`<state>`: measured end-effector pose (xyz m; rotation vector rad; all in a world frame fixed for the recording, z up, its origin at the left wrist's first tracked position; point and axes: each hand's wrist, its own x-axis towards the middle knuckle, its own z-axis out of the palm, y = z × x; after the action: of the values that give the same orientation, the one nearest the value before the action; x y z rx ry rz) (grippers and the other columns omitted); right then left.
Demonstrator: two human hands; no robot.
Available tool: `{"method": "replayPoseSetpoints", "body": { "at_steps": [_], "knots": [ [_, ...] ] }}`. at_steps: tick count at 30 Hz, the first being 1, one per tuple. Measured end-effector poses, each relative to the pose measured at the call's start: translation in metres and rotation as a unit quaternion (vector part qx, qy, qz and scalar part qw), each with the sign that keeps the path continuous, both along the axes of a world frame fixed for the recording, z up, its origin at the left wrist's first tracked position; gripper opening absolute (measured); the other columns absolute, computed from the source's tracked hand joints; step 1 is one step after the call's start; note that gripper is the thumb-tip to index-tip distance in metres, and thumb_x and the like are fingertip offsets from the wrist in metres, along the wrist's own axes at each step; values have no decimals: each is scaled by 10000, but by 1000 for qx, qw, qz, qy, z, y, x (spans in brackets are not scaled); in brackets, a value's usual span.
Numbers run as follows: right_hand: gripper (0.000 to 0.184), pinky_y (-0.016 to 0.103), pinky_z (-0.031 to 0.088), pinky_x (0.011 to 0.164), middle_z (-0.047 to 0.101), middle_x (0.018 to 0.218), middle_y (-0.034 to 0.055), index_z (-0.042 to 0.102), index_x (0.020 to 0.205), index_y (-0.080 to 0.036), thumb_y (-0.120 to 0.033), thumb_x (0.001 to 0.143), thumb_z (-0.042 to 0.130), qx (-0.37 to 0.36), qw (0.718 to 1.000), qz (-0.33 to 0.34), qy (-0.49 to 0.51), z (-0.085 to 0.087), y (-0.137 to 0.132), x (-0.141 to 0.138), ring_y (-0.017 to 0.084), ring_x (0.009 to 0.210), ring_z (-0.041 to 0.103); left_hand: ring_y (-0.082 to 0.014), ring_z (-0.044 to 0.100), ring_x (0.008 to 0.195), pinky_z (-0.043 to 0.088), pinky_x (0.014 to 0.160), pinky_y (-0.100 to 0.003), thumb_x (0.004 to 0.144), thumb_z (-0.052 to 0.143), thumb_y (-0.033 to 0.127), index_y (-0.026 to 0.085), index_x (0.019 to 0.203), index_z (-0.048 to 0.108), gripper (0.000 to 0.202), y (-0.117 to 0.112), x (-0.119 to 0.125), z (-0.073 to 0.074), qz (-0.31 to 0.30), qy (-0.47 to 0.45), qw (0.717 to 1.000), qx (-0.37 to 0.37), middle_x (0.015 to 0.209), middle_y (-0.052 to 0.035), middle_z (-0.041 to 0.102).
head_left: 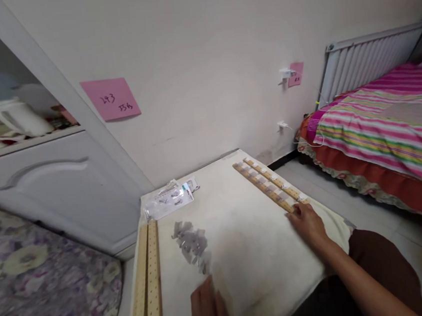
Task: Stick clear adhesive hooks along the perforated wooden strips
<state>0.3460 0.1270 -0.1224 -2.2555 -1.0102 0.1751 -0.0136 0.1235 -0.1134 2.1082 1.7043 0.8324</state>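
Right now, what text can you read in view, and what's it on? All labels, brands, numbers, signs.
"243" (first digit unsure): handwritten on the large pink note; the characters under it are too unclear to quote.
Small pink note: dark marks, too small to read.
Printed card in the clear plastic packaging: print too small and blurred.
No other text readable.

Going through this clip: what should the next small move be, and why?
Probably the left hand should reach slightly forward and pick one piece from the pile of small grey pieces. It is right by the pile's near edge, while the right hand is at the near end of a wooden strip carrying similar-looking pieces.
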Motion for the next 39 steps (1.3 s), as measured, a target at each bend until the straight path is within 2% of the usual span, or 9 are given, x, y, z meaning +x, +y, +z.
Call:
{"method": "replayPoseSetpoints", "body": {
  "at_steps": [5,10,12,14,17,23,25,32,39],
  "knots": [
    [320,309,382,620,583,1076,103,597,997,-197,-426,805,483,-64,997,-41,-15,1,7,-5,211,779,595,-223,533,1065,454,921,-394,855,379,291,202,1176,501,355,6,-11,-29,-10,-4,999,41,1122,-82,559],
    [248,305,375,607,636,887,64,600,867,-199,-408,752,532,5,999,-29,44,2,10,-6,205,737,582,-214,561,1033,485,881,-367,846,406,273,214,1177,511,352,12,-18,-39,-37,21,998,50,1101,-71,582],
    [209,303,390,586,622,707,24,582,789,-199,-377,683,610,63,984,-25,166,1,13,-7,190,653,567,-210,559,1034,483,888,-364,850,405,266,212,1173,513,345,12,-17,-37,-38,26,998,50,1104,-71,578],
    [242,298,421,551,587,595,-11,553,765,-200,-340,614,682,122,942,-20,311,0,16,-11,172,571,554,-206,558,1031,483,888,-358,853,402,259,207,1160,521,333,10,-16,-32,-40,29,998,43,1099,-74,578],
    [353,293,492,542,598,603,-18,533,831,-198,-316,571,740,162,891,-4,424,-1,21,-20,159,550,583,-205,556,1034,474,907,-357,854,393,248,199,1150,531,329,7,-13,-24,-36,24,999,29,1091,-79,582],
    [293,235,519,515,639,667,20,586,825,-169,-375,670,725,128,788,53,599,7,27,-30,106,519,589,-221,558,1034,472,908,-373,842,415,260,198,1132,556,329,5,-11,-19,-26,18,999,5,1097,-95,588],
    [269,216,501,498,640,658,20,584,799,-161,-374,692,709,100,770,72,625,11,31,-33,85,486,565,-217,557,1037,471,906,-365,845,412,253,200,1131,557,325,4,-11,-19,-24,16,1000,10,1103,-90,585],
    [243,173,353,408,598,578,-26,571,724,-162,-346,669,721,101,766,126,622,12,33,-61,49,404,434,-211,556,1032,466,908,-374,850,411,245,215,1121,554,308,0,-9,-10,-22,0,1000,-11,1102,-76,576],
    [312,177,265,408,569,603,-38,578,738,-158,-428,661,714,103,762,197,608,11,-12,-97,37,414,395,-214,491,1139,426,977,-394,857,432,274,194,1170,510,332,-9,9,13,-43,-54,998,-4,1186,-91,528]
  ]
}}
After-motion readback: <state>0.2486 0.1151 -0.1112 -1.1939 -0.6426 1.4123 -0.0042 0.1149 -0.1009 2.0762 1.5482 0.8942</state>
